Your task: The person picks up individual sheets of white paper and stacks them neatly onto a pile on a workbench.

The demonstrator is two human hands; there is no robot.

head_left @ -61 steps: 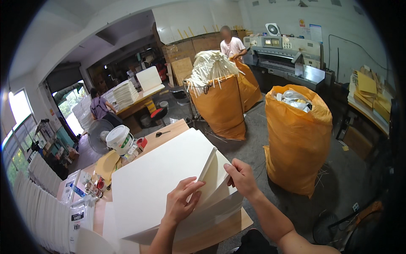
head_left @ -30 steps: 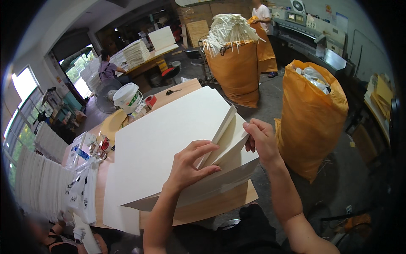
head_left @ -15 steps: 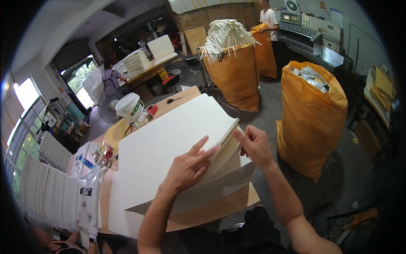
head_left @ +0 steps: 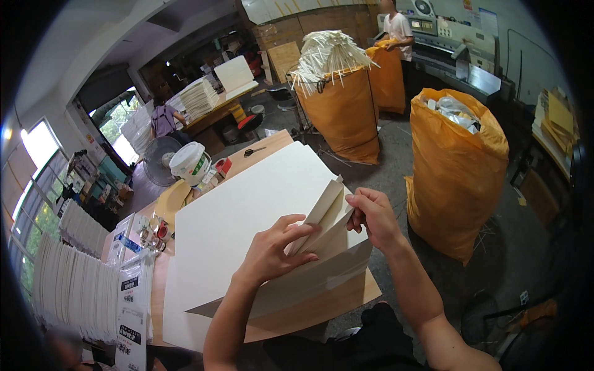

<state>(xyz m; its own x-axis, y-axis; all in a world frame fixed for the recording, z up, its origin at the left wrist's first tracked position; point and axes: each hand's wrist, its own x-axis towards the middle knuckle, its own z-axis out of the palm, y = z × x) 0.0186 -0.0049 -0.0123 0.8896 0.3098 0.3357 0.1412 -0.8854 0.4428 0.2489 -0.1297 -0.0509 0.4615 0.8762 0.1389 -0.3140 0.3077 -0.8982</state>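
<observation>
A stack of large white paperboard sheets (head_left: 241, 229) lies on the wooden table in front of me, its right edge folded up into a narrow flap (head_left: 325, 201). My left hand (head_left: 272, 247) has its fingers on top of this flap and its thumb below, so the flap's near end sits between them. At the far end of the same edge, my right hand (head_left: 371, 216) pinches a corner of the layer under the flap between thumb and curled fingers. Its fingertips are partly hidden.
Orange sacks of white strips (head_left: 337, 111) and scraps (head_left: 458, 179) stand beyond the table (head_left: 328, 309). On its far left are a white bucket (head_left: 190, 162), red tape (head_left: 223, 166) and scissors (head_left: 253, 151). Packed sheets (head_left: 74, 287) stand at left. Two people work farther back.
The edge flap has risen and stands more upright. My left hand's spread fingers have curled around it, and my right hand has shifted slightly down, still pinching.
</observation>
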